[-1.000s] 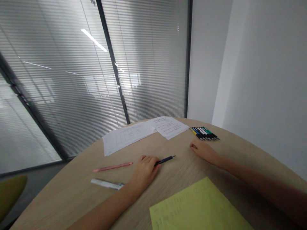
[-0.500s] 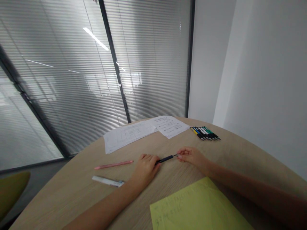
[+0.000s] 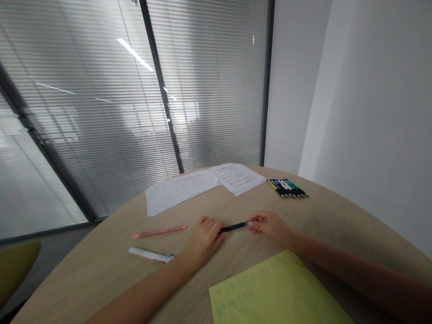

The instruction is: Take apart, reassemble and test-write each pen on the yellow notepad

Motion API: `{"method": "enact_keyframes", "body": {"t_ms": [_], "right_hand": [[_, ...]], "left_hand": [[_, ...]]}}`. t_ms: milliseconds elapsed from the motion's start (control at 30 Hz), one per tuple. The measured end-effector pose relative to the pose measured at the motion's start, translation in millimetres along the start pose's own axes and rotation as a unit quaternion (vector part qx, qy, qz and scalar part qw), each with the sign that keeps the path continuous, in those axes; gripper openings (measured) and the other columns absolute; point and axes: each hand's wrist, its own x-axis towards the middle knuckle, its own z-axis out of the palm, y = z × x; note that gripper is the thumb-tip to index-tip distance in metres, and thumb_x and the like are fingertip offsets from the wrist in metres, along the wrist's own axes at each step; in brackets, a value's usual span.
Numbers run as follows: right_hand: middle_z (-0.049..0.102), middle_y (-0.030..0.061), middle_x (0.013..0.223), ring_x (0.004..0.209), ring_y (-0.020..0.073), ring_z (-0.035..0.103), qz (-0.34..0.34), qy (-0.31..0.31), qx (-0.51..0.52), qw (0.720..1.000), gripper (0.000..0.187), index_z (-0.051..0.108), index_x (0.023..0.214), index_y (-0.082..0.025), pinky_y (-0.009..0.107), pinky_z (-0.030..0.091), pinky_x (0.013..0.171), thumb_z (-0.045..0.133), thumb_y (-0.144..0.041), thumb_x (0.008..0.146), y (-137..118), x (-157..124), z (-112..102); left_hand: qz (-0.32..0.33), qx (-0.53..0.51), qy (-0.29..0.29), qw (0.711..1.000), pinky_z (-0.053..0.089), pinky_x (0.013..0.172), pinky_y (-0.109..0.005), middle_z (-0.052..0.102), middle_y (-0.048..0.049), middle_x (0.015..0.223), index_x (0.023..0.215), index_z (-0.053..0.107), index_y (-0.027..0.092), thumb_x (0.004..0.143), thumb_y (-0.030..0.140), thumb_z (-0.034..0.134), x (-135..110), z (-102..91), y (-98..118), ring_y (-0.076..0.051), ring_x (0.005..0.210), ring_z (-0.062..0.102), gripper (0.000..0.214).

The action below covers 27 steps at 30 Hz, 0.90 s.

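one dark pen [image 3: 234, 227] is over the middle of the bench [image 3: 192, 292]: the left hand [image 3: 204, 236] is wrapped round one end, the right hand [image 3: 265, 223] pinches the tip, maybe so it can't roll (the pink pen [image 3: 159, 232] lies loose nearby)

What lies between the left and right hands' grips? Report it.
In the head view, a dark pen spans the stretch from the left hand's grip to the right hand's grip.
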Motion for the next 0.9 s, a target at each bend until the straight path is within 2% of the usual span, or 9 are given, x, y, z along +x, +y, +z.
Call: {"method": "enact_keyframes", "body": {"t_ms": [267, 400, 567, 633, 667, 733, 800, 900], "right_hand": [[0.051, -0.0023, 0.052, 0.048, 0.0088, 0.046, -0.039, -0.009, -0.115, 0.993, 0.023, 0.054, 0.066, -0.017, 0.021, 0.036, 0.047, 0.051, -0.038, 0.071, -0.5, -4.4, 0.4], [0.048, -0.0017, 0.048, 0.046, 0.0089, 0.045, -0.069, -0.007, -0.202, 0.977, 0.033, 0.049, 0.054, -0.017, 0.021, 0.034, 0.046, 0.041, -0.037, 0.078, -2.2, -8.3, 1.5], [0.050, -0.0004, 0.050, 0.046, 0.0086, 0.046, -0.077, -0.020, -0.183, 0.980, 0.041, 0.054, 0.058, -0.016, 0.021, 0.036, 0.048, 0.032, -0.041, 0.083, 0.2, -8.4, 2.7], [0.053, -0.0001, 0.058, 0.049, 0.0081, 0.046, -0.090, -0.024, -0.150, 0.984, 0.035, 0.058, 0.072, -0.016, 0.021, 0.037, 0.049, 0.036, -0.042, 0.081, 2.4, -7.0, 3.1], [0.053, -0.0006, 0.063, 0.050, 0.0078, 0.046, -0.094, -0.024, -0.129, 0.987, 0.030, 0.058, 0.082, -0.016, 0.020, 0.038, 0.049, 0.042, -0.042, 0.079, 3.4, -6.3, 3.4], [0.052, -0.0026, 0.066, 0.051, 0.0072, 0.045, -0.092, -0.018, -0.087, 0.992, 0.032, 0.053, 0.096, -0.019, 0.019, 0.038, 0.048, 0.055, -0.038, 0.071, 4.5, -5.3, 4.0], [0.047, -0.0049, 0.060, 0.050, 0.0071, 0.044, -0.082, -0.015, -0.074, 0.994, 0.030, 0.052, 0.090, -0.019, 0.019, 0.037, 0.048, 0.061, -0.034, 0.066, 4.5, -5.3, 4.4], [0.045, -0.0054, 0.054, 0.048, 0.0078, 0.045, -0.054, -0.019, -0.092, 0.994, 0.019, 0.053, 0.078, -0.019, 0.019, 0.037, 0.047, 0.059, -0.034, 0.067, 3.2, -6.7, 3.8]], "left_hand": [[0.038, 0.000, 0.050, 0.998, 0.036, 0.062, -0.029, 0.059, -0.0013, 0.066, 0.080, 0.052, 0.016, 0.084, 0.024, 0.042, -0.1, -0.7, 1.2, -0.015, 0.063, 0.053, 0.013], [0.047, -0.004, 0.056, 0.997, 0.036, 0.062, -0.029, 0.059, -0.0011, 0.066, 0.078, 0.051, 0.016, 0.084, 0.023, 0.042, 0.1, -2.8, 2.9, -0.015, 0.062, 0.051, 0.013], [0.045, -0.005, 0.061, 0.997, 0.036, 0.062, -0.029, 0.059, -0.0006, 0.066, 0.077, 0.050, 0.016, 0.082, 0.022, 0.045, 0.5, -3.8, 3.8, -0.015, 0.062, 0.051, 0.009], [0.038, -0.003, 0.054, 0.998, 0.036, 0.063, -0.029, 0.059, -0.0007, 0.068, 0.077, 0.050, 0.016, 0.082, 0.021, 0.046, 0.3, -4.0, 3.9, -0.015, 0.064, 0.051, 0.007], [0.033, -0.002, 0.051, 0.998, 0.036, 0.063, -0.029, 0.059, -0.0007, 0.068, 0.078, 0.050, 0.016, 0.081, 0.021, 0.047, 0.1, -4.1, 3.9, -0.015, 0.064, 0.051, 0.007], [0.023, -0.001, 0.046, 0.999, 0.036, 0.063, -0.029, 0.059, -0.0008, 0.069, 0.079, 0.051, 0.017, 0.081, 0.021, 0.046, -0.3, -4.0, 3.8, -0.015, 0.065, 0.052, 0.006], [0.016, -0.003, 0.038, 0.999, 0.036, 0.064, -0.030, 0.059, -0.0009, 0.069, 0.079, 0.051, 0.017, 0.081, 0.021, 0.046, -0.5, -3.8, 3.7, -0.016, 0.066, 0.052, 0.006], [0.018, -0.013, 0.032, 0.999, 0.035, 0.064, -0.030, 0.059, -0.0008, 0.069, 0.079, 0.050, 0.017, 0.081, 0.020, 0.047, -0.6, -3.5, 3.7, -0.016, 0.067, 0.052, 0.005]]}}
